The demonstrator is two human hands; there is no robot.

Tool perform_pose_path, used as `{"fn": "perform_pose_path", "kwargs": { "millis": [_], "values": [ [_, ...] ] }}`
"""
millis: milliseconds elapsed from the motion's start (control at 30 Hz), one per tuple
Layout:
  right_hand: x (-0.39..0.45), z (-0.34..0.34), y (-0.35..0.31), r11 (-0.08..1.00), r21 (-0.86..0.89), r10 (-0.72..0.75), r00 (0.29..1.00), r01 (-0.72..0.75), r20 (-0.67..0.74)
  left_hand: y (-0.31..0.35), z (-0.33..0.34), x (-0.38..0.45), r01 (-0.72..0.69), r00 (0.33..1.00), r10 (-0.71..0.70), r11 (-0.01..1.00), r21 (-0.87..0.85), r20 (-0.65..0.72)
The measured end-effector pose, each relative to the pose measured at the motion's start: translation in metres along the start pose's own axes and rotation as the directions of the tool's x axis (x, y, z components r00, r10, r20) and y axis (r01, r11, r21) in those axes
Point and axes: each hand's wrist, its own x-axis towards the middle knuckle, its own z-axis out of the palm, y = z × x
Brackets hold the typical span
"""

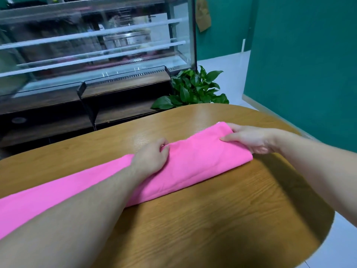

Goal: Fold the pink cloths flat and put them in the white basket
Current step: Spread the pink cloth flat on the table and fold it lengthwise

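A pink cloth (193, 167) lies on the wooden table (202, 219) as a long folded strip that runs from the left edge of view up to the right. My right hand (249, 139) grips the strip's far right end, thumb on top and fingers tucked around the folded edge. My left hand (152, 157) rests on the middle of the strip, its fingers curled and pinching the far edge of the cloth. The white basket is not in view.
The table has a rounded right end and drops off to a pale floor. Beyond its far edge stand a glass display case (92, 45) on a dark wooden counter and a leafy green plant (193, 88). A green wall (309, 64) closes the right side.
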Motion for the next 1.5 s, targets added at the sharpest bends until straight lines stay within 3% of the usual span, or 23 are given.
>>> {"fn": "perform_pose_path", "kwargs": {
  "millis": [167, 433, 567, 667, 800, 900, 1100, 1200, 1367, 1500],
  "values": [
    [0.007, 0.000, 0.012, 0.995, -0.094, 0.030, 0.999, -0.032, -0.022, -0.006, 0.008, 0.000, 0.031, 0.999, -0.029, 0.998, 0.052, -0.033],
    [0.013, 0.010, 0.009, 0.952, -0.287, 0.030, 0.965, -0.107, -0.259, -0.006, 0.015, 0.003, 0.049, 0.998, -0.041, 0.988, 0.147, -0.052],
    [0.009, 0.019, 0.004, 0.805, -0.577, -0.119, 0.916, -0.138, -0.384, -0.004, 0.014, -0.001, 0.033, 0.998, -0.024, 0.985, 0.167, -0.055],
    [0.009, 0.022, 0.006, 0.722, -0.675, -0.205, 0.884, -0.152, -0.419, -0.006, 0.013, -0.009, 0.032, 0.996, -0.015, 0.981, 0.192, -0.090],
    [0.006, 0.014, 0.010, 0.703, -0.688, -0.244, 0.848, -0.179, -0.470, -0.006, 0.012, -0.025, -0.035, 0.991, 0.057, 0.984, 0.177, -0.119],
    [0.004, 0.008, 0.012, 0.690, -0.692, -0.260, 0.820, -0.212, -0.511, 0.001, 0.012, -0.038, -0.094, 0.995, 0.102, 0.964, 0.248, -0.020],
    [0.004, 0.002, 0.014, 0.681, -0.701, -0.332, 0.765, -0.211, -0.552, 0.010, 0.017, -0.045, 0.009, 0.975, -0.075, 0.954, 0.300, 0.210],
    [0.003, -0.002, 0.016, 0.706, -0.679, -0.352, 0.731, -0.203, -0.585, 0.014, 0.021, -0.042, 0.049, 0.964, -0.133, 0.939, 0.339, 0.229],
    [0.011, 0.000, 0.019, 0.632, -0.716, -0.353, 0.711, -0.297, -0.607, 0.013, 0.027, -0.041, 0.080, 0.958, -0.174, 0.925, 0.371, 0.227],
    [0.013, 0.000, 0.016, 0.637, -0.701, -0.345, 0.694, -0.321, -0.632, 0.012, 0.029, -0.041, 0.088, 0.952, -0.189, 0.923, 0.375, 0.241]
  ]
}}
